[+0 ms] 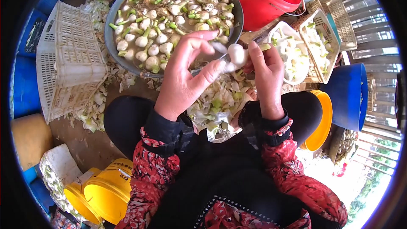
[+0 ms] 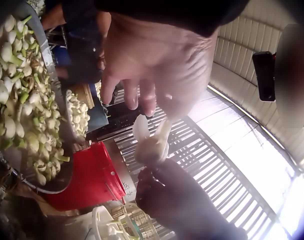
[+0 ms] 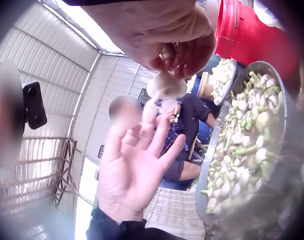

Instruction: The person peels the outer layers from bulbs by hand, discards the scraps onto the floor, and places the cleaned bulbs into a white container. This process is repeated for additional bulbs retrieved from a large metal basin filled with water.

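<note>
A white bulb (image 1: 238, 55) with a green stem is pinched between the thumb and fingers of my right hand (image 1: 268, 74); in the left wrist view the bulb (image 2: 151, 151) sits at the fingertips of that hand (image 2: 179, 197). Pale, loose layers stick out from its side towards my left hand (image 1: 184, 74). The left hand's fingers are spread and relaxed, its thumb tip beside or against one layer; contact is unclear. In the right wrist view my left hand (image 3: 134, 172) shows its palm below the bulb (image 3: 166, 86), held by my right hand (image 3: 177, 37).
A large metal basin (image 1: 111, 29) of bulbs in water lies ahead. Red bucket (image 1: 258, 4), white tub (image 1: 283, 26) and crate (image 1: 335, 61) stand at the right. Peelings (image 1: 216, 101) cover the ground between my legs. Another person (image 3: 189, 115) sits across.
</note>
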The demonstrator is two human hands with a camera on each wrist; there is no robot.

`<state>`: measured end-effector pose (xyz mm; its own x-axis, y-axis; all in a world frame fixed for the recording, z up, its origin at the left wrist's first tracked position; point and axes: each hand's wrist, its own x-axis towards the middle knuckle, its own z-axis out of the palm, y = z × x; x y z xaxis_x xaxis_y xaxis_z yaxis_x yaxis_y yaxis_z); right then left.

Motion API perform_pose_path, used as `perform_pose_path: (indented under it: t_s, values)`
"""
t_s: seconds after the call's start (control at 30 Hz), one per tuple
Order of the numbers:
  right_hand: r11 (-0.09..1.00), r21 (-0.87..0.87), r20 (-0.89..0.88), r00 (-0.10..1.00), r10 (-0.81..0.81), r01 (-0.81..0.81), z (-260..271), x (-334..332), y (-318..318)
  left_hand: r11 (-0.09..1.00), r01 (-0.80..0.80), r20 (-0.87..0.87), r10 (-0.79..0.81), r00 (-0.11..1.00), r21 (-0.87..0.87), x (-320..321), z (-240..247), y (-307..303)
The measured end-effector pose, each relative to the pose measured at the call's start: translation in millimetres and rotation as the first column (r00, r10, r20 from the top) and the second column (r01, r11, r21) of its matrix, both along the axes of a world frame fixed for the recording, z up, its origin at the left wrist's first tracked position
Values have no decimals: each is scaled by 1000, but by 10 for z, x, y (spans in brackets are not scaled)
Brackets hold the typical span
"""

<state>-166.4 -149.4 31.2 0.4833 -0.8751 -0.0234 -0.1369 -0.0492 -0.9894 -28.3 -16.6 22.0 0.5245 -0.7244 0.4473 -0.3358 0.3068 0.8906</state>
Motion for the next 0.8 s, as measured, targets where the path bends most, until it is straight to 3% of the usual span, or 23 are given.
perform_pose_path:
  t_s: [0.03,0.07,0.1,0.13,0.17,0.23,0.3,0.37,0.4,0.43,0.5,0.53,0.63,0.67,0.7,0.77,0.8]
  values:
    - [998,-55,-12,1000,12,-13,3,-6,24,996,58,-300,-74,951,-63,-45,-1,-6]
    - [998,-55,-11,1000,17,-18,-6,2,43,999,39,-113,-38,993,8,-15,-88,-12]
    - [958,-277,-42,997,63,-72,-26,13,65,999,34,-113,-33,993,9,-23,-90,9]
    - [866,-483,-81,992,98,-125,-46,18,82,982,107,-169,-80,982,157,-43,-88,37]
    - [866,-484,-81,992,98,-126,-58,22,81,937,185,-231,-118,966,296,-56,-83,47]
    - [876,-473,-87,994,62,-96,-94,24,69,897,204,-221,-123,967,391,-29,-53,70]
    - [938,-340,-43,998,53,-64,-140,37,72,789,246,-207,-154,966,563,17,-37,66]
    - [868,-487,-116,992,42,-94,-197,42,67,841,120,39,-165,986,527,19,-124,77]
    - [963,-267,-60,998,29,-44,-232,61,77,862,98,86,-161,983,497,-4,-119,78]
    - [996,76,98,994,43,-51,-161,62,58,865,108,84,-170,982,489,-33,-108,71]
    - [861,502,285,925,-252,80,-262,49,-154,871,292,-14,-312,950,394,-40,-91,93]
    - [821,570,372,878,-300,39,-406,-59,-340,843,324,-99,-313,945,430,-45,-42,102]
    - [789,613,597,629,-499,44,-701,-428,-878,810,253,-57,-264,963,528,-6,-9,136]
    - [787,596,616,538,-576,160,-752,-499,-1022,840,170,115,-265,957,515,-15,-72,142]
    - [706,674,566,462,-683,217,-703,-489,-1078,863,86,284,-257,924,499,-42,-164,164]
    - [688,695,441,632,-637,208,-653,-321,-956,843,122,231,-279,932,524,-127,-304,191]
    - [756,640,403,777,-484,138,-660,-176,-812,843,126,244,-290,925,523,-133,-331,188]
